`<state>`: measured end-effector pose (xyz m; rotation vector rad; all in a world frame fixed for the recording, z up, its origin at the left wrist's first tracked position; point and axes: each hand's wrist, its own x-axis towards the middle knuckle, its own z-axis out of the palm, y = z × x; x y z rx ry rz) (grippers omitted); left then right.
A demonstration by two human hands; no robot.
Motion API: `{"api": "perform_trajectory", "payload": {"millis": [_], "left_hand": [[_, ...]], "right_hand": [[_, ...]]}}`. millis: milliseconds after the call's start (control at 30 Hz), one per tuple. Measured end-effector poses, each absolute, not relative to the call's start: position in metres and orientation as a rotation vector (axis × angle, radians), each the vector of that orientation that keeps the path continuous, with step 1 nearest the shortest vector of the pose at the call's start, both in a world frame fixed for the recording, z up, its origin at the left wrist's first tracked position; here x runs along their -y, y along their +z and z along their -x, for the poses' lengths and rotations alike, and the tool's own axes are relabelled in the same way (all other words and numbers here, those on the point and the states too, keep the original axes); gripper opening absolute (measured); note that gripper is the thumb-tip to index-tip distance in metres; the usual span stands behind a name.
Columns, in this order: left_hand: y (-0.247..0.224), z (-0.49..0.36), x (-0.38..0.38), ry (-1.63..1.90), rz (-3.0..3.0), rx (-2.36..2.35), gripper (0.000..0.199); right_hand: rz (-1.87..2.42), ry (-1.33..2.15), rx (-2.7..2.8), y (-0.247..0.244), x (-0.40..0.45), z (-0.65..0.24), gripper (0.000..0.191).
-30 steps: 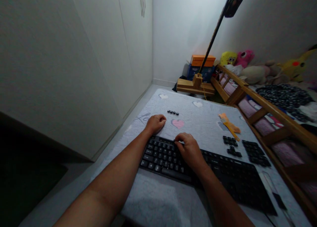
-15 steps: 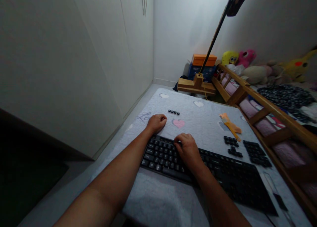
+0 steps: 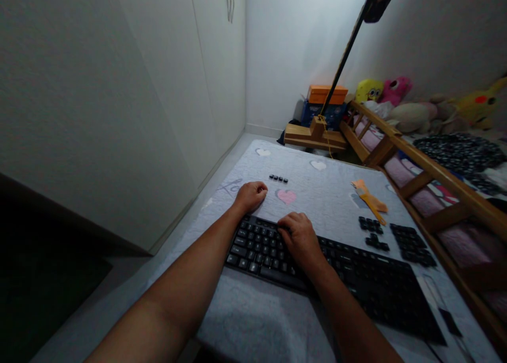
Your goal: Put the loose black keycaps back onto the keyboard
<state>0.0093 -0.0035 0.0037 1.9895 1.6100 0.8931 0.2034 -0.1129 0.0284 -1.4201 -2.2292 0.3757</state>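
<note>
A black keyboard (image 3: 263,247) lies slantwise on the cloth-covered table, its left part full of keys and its right part bare of many keycaps. My right hand (image 3: 299,236) rests over its middle, fingers curled and closed at the upper edge near the top key row; what the fingertips grip is hidden. Just beyond the keyboard's upper left edge, my left hand (image 3: 251,196) sits on the cloth with fingers folded together, and I cannot see what is in them. Several loose keycaps (image 3: 278,178) stand in a short row past my left hand.
More keycaps lie grouped (image 3: 412,244) at the right, beside a yellow-handled brush (image 3: 372,207) on an orange cloth (image 3: 381,205). A black-and-clear tool (image 3: 450,322) lies near the right table edge. A wooden bed rail (image 3: 428,165) runs along that side; a white wardrobe (image 3: 158,88) stands left.
Both hands hold almost the same place and pose. The view has shifted very slightly; the keyboard and loose keycaps stay as they were.
</note>
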Motion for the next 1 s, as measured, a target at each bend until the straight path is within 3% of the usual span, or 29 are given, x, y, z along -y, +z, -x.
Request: {"api": "perform_trajectory", "payload": {"millis": [500,1000], "left_hand": [[0.0013,-0.0093,0.0025,0.891,-1.988,-1.608,0.021],[0.0054,-0.01,0.0045,0.895,-1.981,-1.607,0.02]], "right_hand": [[1.441,0.419,2.229,0.0273,0.113,-0.2034,0.02],[1.419,0.422,2.194,0.0285,0.1115,-0.2005,0.014]]}}
